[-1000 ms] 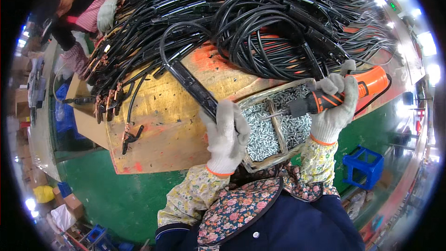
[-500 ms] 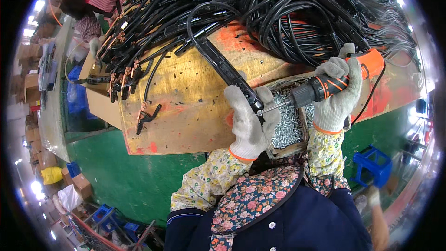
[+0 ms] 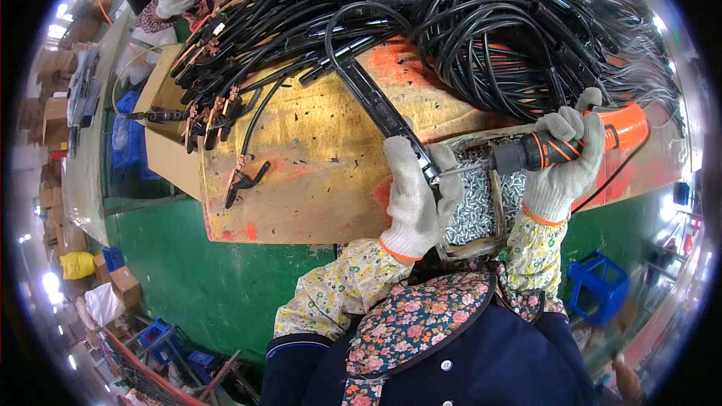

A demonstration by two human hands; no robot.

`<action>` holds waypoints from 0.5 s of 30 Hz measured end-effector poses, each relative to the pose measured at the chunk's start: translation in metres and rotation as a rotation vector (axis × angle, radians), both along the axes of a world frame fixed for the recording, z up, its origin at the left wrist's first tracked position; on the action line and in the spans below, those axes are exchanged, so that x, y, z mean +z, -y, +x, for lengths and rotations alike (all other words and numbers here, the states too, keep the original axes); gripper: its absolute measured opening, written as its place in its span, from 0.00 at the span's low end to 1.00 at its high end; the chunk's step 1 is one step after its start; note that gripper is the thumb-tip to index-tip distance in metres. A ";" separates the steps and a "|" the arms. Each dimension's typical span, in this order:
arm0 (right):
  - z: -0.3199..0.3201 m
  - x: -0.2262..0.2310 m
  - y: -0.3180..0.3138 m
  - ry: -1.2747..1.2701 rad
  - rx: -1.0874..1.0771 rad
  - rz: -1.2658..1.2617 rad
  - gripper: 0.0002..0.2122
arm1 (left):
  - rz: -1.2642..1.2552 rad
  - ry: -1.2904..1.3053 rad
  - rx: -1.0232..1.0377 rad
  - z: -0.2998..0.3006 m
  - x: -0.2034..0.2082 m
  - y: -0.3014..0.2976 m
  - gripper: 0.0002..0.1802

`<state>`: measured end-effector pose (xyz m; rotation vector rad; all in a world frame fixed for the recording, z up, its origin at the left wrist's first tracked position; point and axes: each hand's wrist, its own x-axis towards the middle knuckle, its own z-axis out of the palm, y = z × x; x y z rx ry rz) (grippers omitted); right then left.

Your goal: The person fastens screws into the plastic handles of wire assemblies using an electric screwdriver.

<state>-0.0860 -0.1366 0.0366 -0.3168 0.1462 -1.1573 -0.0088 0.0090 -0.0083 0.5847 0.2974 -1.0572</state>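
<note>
My gloved left hand [image 3: 412, 199] is closed round the lower end of a long black plastic handle [image 3: 372, 105], from whose far end a black cable loops away. In my gloved right hand [image 3: 565, 169] is an orange and black electric screwdriver [image 3: 623, 126], lying nearly level. Its thin bit [image 3: 460, 169] points left and reaches the handle's end beside my left fingers. Whether a screw sits at the tip is too small to tell. Below the bit stands a divided wooden box [image 3: 496, 207] of small silvery screws [image 3: 468, 214].
A heap of black cables [image 3: 481, 53] and handles covers the table's far side. Copper-coloured clamp parts [image 3: 235, 180] lie on the worn board [image 3: 316, 195] at left. A cardboard box [image 3: 169, 154] adjoins it. A co-worker's gloved hand [image 3: 177, 1] is at the upper left. A blue stool [image 3: 598, 286] stands at right.
The whole view has shifted slightly, with my hands, the handle and the screwdriver now a little further right. The bit stays at the handle's end. The co-worker's hand at upper left has moved up.
</note>
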 end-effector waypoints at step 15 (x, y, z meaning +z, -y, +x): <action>0.006 0.042 -0.037 -0.116 -0.031 -0.512 0.22 | 0.071 0.149 0.030 0.000 0.001 0.001 0.19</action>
